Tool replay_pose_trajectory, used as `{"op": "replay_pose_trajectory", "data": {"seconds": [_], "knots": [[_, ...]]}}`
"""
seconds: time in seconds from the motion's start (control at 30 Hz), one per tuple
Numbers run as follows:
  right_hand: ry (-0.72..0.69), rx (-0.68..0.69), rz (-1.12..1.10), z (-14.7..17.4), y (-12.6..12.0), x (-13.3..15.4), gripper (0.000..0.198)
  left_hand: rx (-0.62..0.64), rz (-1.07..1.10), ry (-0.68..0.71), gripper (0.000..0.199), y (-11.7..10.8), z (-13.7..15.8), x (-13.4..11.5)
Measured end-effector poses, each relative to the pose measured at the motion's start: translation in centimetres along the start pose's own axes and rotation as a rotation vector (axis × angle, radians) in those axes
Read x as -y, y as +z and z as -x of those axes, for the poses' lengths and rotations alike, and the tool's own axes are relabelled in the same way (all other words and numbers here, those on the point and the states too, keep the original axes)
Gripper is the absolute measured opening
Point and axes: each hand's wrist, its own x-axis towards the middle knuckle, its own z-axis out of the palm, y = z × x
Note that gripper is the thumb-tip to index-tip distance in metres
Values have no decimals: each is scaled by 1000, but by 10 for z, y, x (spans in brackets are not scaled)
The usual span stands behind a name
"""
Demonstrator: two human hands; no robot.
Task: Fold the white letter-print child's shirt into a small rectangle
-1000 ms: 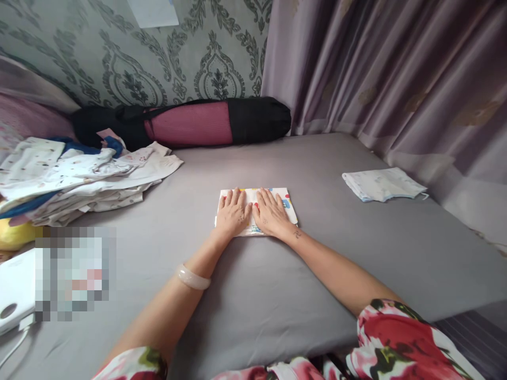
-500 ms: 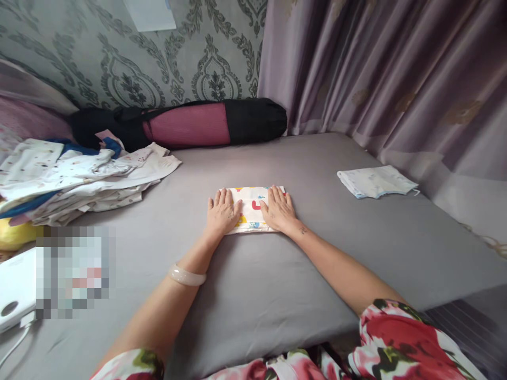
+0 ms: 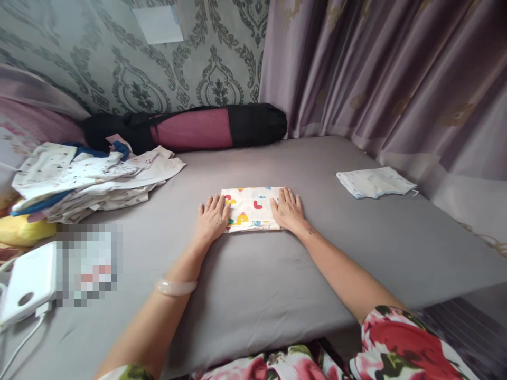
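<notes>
A folded white cloth garment (image 3: pixel 253 208) with red, yellow and blue prints lies flat on the grey sheet, shaped into a neat rectangle. Against its left edge rests my left hand (image 3: pixel 214 217), palm down, the thumb touching the fabric. My right hand (image 3: pixel 289 209) lies flat at the opposite edge, its thumb side over the cloth. Both hands are open with fingers stretched forward, and neither grips anything. The undersides of the palms are hidden.
At left sits a pile of clothes (image 3: pixel 91 177), with a yellow item (image 3: pixel 27 230) and a white corded device (image 3: pixel 34 279) nearer me. Another folded cloth (image 3: pixel 376 182) lies at right. A black and maroon long bag (image 3: pixel 190 128) lines the wall.
My hands have slid apart, the left one leftward and the right one rightward, from on top of the folded garment to its edges. More of its print now shows.
</notes>
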Motion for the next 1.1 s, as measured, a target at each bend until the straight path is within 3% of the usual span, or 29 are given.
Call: {"op": "replay_pose_trajectory", "data": {"seconds": [0.17, 0.33, 0.7, 1.1], "knots": [[-10, -22, -8, 0, -7, -1, 66, -44, 22, -9, 57, -3, 22, 10], [-121, -66, -17, -4, -14, 10, 66, -121, 63, 54, 52, -1, 36, 18], [-88, 21, -28, -8, 1, 14, 69, -81, 80, 160, 49, -2, 41, 24], [-90, 33, 5, -10, -8, 22, 69, -186, 92, 247, 41, -1, 49, 28]]}}
